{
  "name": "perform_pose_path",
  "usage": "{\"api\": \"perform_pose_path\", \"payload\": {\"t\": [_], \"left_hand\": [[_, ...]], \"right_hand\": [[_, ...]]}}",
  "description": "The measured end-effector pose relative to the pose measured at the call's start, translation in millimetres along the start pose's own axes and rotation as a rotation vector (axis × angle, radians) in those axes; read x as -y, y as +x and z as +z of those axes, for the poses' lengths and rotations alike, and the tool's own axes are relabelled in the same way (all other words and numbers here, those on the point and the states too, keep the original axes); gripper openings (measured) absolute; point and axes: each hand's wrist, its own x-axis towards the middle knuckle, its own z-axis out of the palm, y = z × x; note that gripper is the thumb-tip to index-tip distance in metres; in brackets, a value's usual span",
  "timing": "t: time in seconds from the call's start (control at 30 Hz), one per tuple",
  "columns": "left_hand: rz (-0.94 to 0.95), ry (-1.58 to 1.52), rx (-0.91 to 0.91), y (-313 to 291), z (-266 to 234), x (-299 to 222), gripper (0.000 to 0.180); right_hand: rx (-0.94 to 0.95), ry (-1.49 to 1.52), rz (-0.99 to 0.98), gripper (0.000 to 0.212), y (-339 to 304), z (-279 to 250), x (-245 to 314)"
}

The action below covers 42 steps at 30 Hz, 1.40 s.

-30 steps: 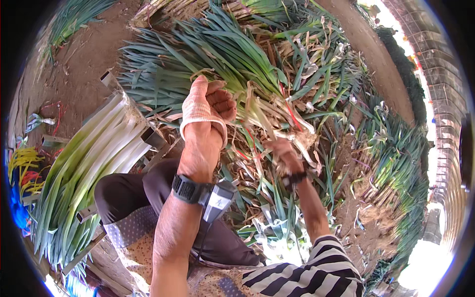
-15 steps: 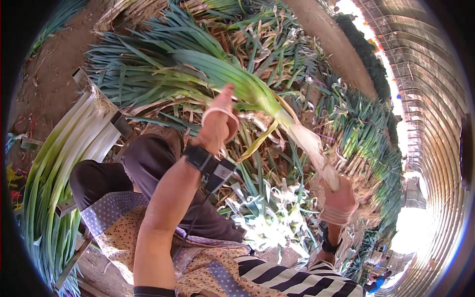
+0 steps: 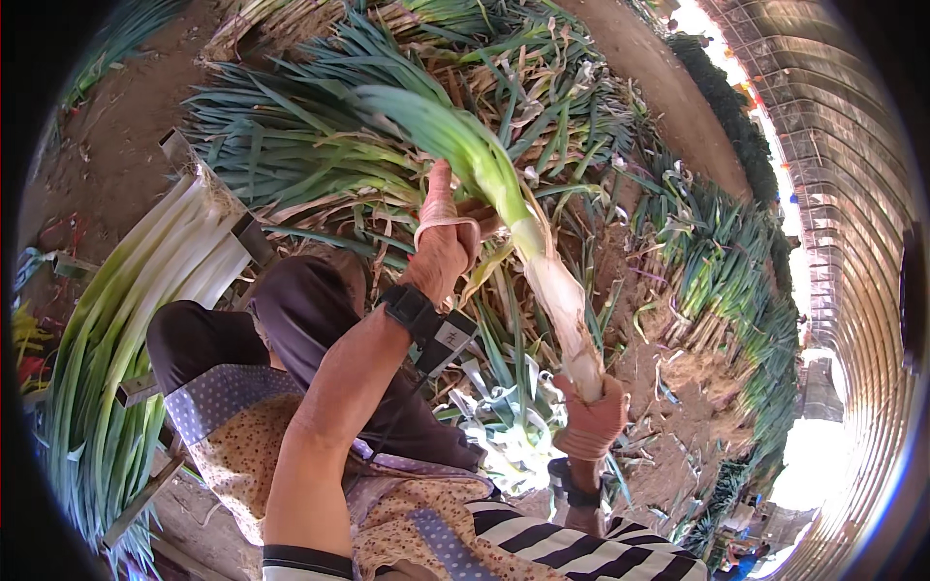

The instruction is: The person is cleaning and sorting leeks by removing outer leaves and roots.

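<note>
I hold one long leek between both hands, tilted from upper left down to the lower right. My left hand, taped across the knuckles and with a black band and small tag at the wrist, grips its green upper part. My right hand is closed around the white root end. Loose outer leaves hang off the stalk near my left hand.
A big heap of uncleaned leeks lies in front of me. Cleaned white-stemmed leeks are stacked on a rack at my left. Stripped leaves litter the dirt ground by my knees. More leek piles run along the right.
The leek came out of the heap. My right hand slid down from the pile to its white root end, and my left hand lifted the green part upright.
</note>
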Motion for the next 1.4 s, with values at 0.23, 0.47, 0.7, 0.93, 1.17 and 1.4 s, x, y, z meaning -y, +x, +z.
{"api": "perform_pose_path", "payload": {"t": [0.23,0.47,0.7,0.93,1.17,1.4], "left_hand": [[0.152,0.070,0.565,-12.2,14.8,-43.2,0.072],[0.364,0.288,0.515,-12.6,8.7,-44.4,0.047],[0.518,0.427,0.350,-15.0,16.3,-59.5,0.028],[0.460,0.071,0.354,-15.1,17.4,-88.6,0.028],[0.725,-0.111,0.492,-20.0,2.2,-134.3,0.032],[0.746,-0.070,0.572,-31.0,3.8,-127.7,0.031]], "right_hand": [[0.568,0.262,-0.011,0.046,-20.0,49.8,-18.9],[0.387,0.300,-0.810,0.065,89.0,131.6,23.7],[0.497,1.633,0.465,0.044,138.6,154.7,143.4],[0.544,1.650,0.134,0.016,66.5,122.8,39.2],[0.999,-0.171,-0.231,0.026,-108.9,84.6,-159.6],[1.336,-0.616,0.077,0.044,-111.6,50.8,-285.5]]}}
